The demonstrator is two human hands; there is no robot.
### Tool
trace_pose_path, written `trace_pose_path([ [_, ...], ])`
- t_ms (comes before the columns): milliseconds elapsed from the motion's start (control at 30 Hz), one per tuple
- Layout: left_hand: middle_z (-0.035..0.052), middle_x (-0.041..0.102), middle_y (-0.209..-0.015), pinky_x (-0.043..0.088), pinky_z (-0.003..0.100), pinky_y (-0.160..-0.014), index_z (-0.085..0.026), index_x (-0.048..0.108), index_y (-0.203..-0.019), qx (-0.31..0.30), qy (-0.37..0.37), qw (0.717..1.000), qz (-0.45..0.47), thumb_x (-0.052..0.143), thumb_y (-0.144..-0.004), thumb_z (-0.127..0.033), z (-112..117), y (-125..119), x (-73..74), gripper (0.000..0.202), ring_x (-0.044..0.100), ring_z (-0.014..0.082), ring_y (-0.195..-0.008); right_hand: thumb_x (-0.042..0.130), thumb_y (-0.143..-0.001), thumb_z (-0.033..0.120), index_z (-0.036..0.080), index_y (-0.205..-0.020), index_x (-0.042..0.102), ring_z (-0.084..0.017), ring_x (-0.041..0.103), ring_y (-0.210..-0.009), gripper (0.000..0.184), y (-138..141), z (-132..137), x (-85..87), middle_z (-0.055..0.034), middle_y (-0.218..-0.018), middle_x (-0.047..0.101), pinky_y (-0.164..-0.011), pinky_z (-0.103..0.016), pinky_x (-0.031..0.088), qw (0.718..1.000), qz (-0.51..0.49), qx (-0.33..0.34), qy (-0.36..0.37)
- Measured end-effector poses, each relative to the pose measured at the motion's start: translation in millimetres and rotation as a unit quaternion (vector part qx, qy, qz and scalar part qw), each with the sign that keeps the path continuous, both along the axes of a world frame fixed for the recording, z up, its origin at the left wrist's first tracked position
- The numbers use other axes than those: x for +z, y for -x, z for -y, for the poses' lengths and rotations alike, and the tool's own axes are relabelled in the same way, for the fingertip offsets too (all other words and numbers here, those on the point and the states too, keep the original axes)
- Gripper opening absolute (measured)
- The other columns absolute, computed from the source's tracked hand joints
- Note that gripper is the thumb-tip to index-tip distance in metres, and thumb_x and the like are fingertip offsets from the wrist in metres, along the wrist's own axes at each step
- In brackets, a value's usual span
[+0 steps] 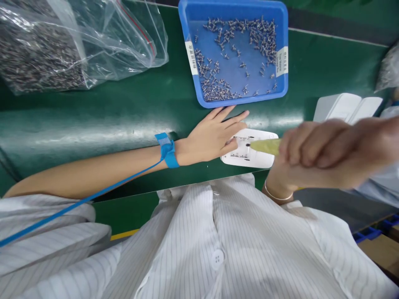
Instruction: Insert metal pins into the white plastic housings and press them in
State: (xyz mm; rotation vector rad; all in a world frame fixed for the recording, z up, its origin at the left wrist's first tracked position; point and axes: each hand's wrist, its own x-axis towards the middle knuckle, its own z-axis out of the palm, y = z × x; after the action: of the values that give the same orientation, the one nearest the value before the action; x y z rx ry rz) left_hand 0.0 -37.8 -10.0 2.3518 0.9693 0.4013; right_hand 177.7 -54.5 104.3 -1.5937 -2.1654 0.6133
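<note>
My left hand point(215, 135) lies flat on the green belt with fingers stretched out, its fingertips resting on the left edge of a small white plastic part point(255, 155). A blue wrist strap point(167, 150) with a blue cord circles that wrist. My right hand point(314, 155) is blurred and closed in a fist around a yellowish tool point(265, 146), whose tip points at the white part. A blue tray point(282, 89) with several small metal screws sits just beyond the hands.
A clear plastic bag point(62, 45) full of small metal parts lies at the far left. White plastic housings point(346, 108) sit at the right. Another bag edge point(389, 70) shows at the far right. My white striped coat fills the foreground.
</note>
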Motion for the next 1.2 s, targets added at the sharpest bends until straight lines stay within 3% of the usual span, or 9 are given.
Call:
trace_pose_path([
  [67,0.0046,0.032,-0.16,0.022,0.055,-0.12,-0.02,0.049,-0.138,0.007,0.004,1.0,0.01,0.042,-0.096,-0.031,0,0,-0.7,0.045,0.023,0.0354,-0.15,0.029,-0.099,0.048,0.026,-0.053,0.025,-0.01,0.025,-0.03,0.051,24,-12,-19.8,0.0062,-0.041,0.018,-0.032,-0.027,0.029,0.945,-0.299,-0.091,-0.095],
  [133,0.0032,0.032,-0.16,0.022,0.056,-0.12,-0.022,0.049,-0.139,0.009,0.004,1.0,0.016,0.044,-0.095,-0.031,1,0,-1.5,0.045,0.024,0.0354,-0.149,0.041,-0.095,0.038,0.026,-0.054,0.014,-0.008,0.016,-0.029,0.05,39,-19,-33.9,0.007,-0.042,0.013,-0.028,-0.025,0.021,0.873,-0.451,-0.132,-0.13],
  [167,0.0025,0.033,-0.16,0.022,0.056,-0.12,-0.023,0.049,-0.139,0.009,0.003,1.0,0.016,0.044,-0.095,-0.031,1,1,-1.7,0.046,0.024,0.0354,-0.149,0.043,-0.093,0.036,0.026,-0.054,0.014,-0.008,0.015,-0.03,0.05,44,-21,-38.2,0.0072,-0.042,0.012,-0.028,-0.025,0.02,0.863,-0.466,-0.136,-0.139],
  [300,0.0015,0.033,-0.16,0.023,0.055,-0.12,-0.024,0.049,-0.141,0.009,-0.001,1.0,0.01,0.044,-0.096,-0.033,0,1,-2.1,0.047,0.025,0.0352,-0.149,0.04,-0.094,0.047,0.029,-0.056,0.016,-0.01,0.017,-0.034,0.049,46,-20,-41.5,0.0073,-0.043,0.013,-0.034,-0.029,0.027,0.902,-0.372,-0.163,-0.15],
  [433,0.001,0.032,-0.16,0.022,0.054,-0.121,-0.024,0.047,-0.143,0.007,-0.005,1.0,0.012,0.044,-0.096,-0.034,0,1,-3.0,0.048,0.023,0.0346,-0.15,0.032,-0.096,0.056,0.029,-0.052,0.025,-0.01,0.016,-0.034,0.052,46,-17,-39.4,0.0066,-0.042,0.014,-0.034,-0.03,0.028,0.901,-0.358,-0.198,-0.14],
  [700,0.001,0.034,-0.16,0.021,0.053,-0.121,-0.025,0.048,-0.143,0.007,0.011,1.0,0.017,0.045,-0.096,-0.034,0,2,-2.2,0.048,0.021,0.0335,-0.151,0.006,-0.101,0.059,0.027,-0.067,0.056,-0.012,0.017,-0.034,0.068,42,-17,-47.7,0.0084,-0.046,0.007,-0.036,-0.029,0.027,0.966,-0.183,-0.104,-0.152],
  [800,0.0017,0.034,-0.159,0.021,0.053,-0.121,-0.024,0.048,-0.142,0.005,0.008,1.0,0.018,0.046,-0.096,-0.034,-1,2,-1.7,0.048,0.021,0.0338,-0.151,0.001,-0.101,0.053,0.028,-0.065,0.052,-0.013,0.017,-0.034,0.068,45,-17,-43.2,0.0076,-0.047,0.008,-0.035,-0.029,0.029,0.967,-0.163,-0.124,-0.149],
  [967,0.0009,0.034,-0.159,0.021,0.052,-0.121,-0.024,0.049,-0.141,0.006,0.001,1.0,0.014,0.045,-0.096,-0.036,-1,1,-2.8,0.047,0.023,0.0335,-0.15,0.01,-0.1,0.05,0.029,-0.055,0.034,-0.011,0.016,-0.033,0.055,55,-20,-37.4,0.0066,-0.043,0.012,-0.034,-0.03,0.027,0.939,-0.261,-0.163,-0.156],
  [1200,0.0041,0.037,-0.158,0.02,0.053,-0.122,-0.021,0.049,-0.14,0.003,0.011,1.0,0.021,0.045,-0.098,-0.042,-1,2,-2.2,0.047,0.024,0.033,-0.15,0.013,-0.101,0.05,0.028,-0.048,0.03,-0.014,0.03,-0.036,0.059,55,-23,-57.5,0.0018,-0.045,0.02,-0.042,-0.034,0.032,0.949,-0.222,-0.181,-0.134],
])
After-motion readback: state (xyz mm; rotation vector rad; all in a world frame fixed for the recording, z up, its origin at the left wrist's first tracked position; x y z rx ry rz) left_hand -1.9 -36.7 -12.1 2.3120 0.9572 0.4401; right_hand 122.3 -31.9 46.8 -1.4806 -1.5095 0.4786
